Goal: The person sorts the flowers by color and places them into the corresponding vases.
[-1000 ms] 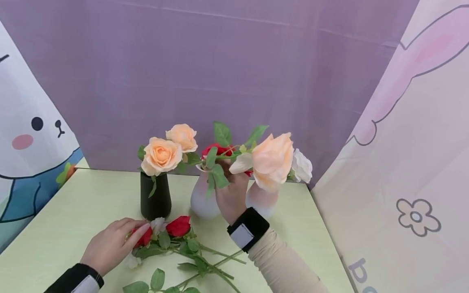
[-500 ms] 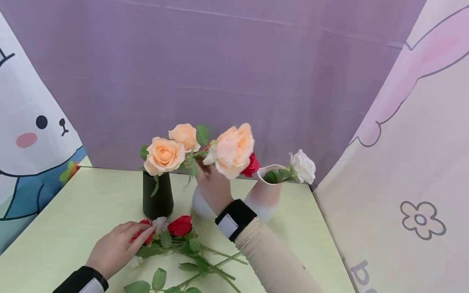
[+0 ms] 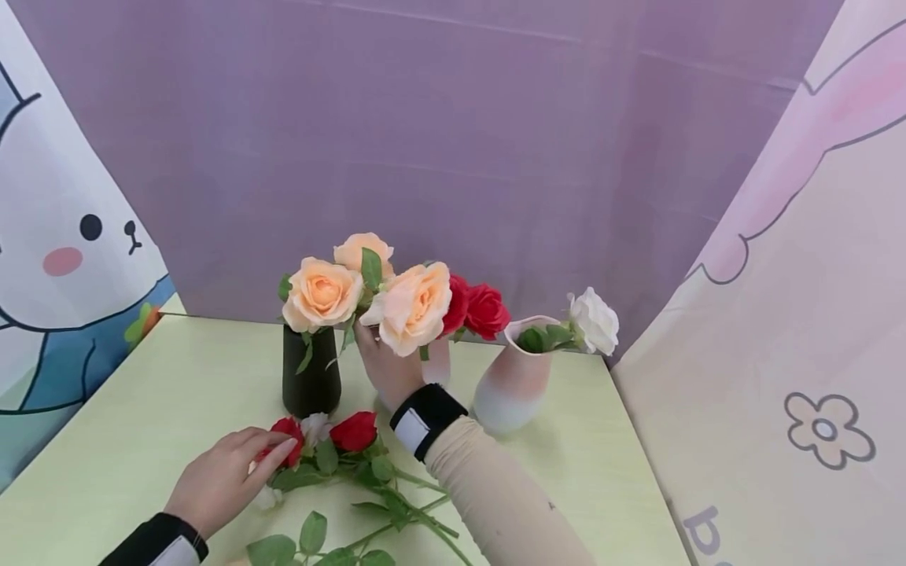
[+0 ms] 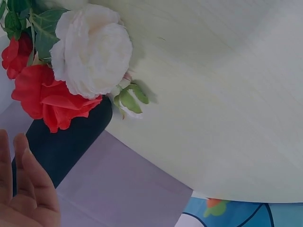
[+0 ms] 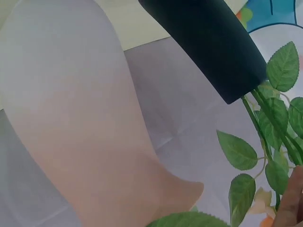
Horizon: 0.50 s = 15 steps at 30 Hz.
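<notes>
While the right hand [image 3: 391,373], fingers largely hidden, seems to grip the front peach rose [image 3: 416,308], the upright black vase [image 3: 310,381] stands just left, its mouth nearer that hand than the left hand [image 3: 218,478], whose relaxed fingers lie by a red rose [image 3: 290,427] on the table [image 3: 594,472].

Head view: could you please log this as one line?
left hand: at red rose on table; right hand: holds frontmost peach rose near black vase; white rose: in rightmost vase
</notes>
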Tool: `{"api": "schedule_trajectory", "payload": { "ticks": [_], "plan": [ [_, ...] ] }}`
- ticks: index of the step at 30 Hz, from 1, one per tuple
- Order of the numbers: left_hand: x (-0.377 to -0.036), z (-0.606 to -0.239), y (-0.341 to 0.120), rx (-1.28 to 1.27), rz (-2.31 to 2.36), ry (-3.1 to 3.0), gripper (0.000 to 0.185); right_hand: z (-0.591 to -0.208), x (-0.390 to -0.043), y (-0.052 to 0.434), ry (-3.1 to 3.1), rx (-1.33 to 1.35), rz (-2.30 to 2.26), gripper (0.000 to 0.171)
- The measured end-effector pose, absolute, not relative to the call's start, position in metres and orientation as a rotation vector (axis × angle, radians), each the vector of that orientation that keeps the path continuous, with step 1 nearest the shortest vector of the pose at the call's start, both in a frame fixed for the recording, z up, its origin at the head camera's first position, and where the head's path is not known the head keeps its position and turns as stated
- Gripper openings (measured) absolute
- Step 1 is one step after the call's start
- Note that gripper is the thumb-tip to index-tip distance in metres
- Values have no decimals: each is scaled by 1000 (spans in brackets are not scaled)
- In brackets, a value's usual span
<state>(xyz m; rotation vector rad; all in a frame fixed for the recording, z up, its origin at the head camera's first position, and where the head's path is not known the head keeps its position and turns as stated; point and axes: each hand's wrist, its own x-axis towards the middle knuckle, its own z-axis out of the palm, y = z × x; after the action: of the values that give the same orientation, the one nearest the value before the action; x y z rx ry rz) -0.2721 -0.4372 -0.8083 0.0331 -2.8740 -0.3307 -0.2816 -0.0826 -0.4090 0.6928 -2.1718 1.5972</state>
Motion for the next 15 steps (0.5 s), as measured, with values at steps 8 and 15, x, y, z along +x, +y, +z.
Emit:
{"api": "schedule_trajectory", "payload": {
  "ticks": [8,15],
  "plan": [
    [-282,-820,-428,20,-357,-2873,40,-486,-352,-113,-2084,857,1863,33],
    [-288,-825,-417,-64,-421,-2808,30,-518,-374,-125,-1990,1126,2313,58]
  ]
}}
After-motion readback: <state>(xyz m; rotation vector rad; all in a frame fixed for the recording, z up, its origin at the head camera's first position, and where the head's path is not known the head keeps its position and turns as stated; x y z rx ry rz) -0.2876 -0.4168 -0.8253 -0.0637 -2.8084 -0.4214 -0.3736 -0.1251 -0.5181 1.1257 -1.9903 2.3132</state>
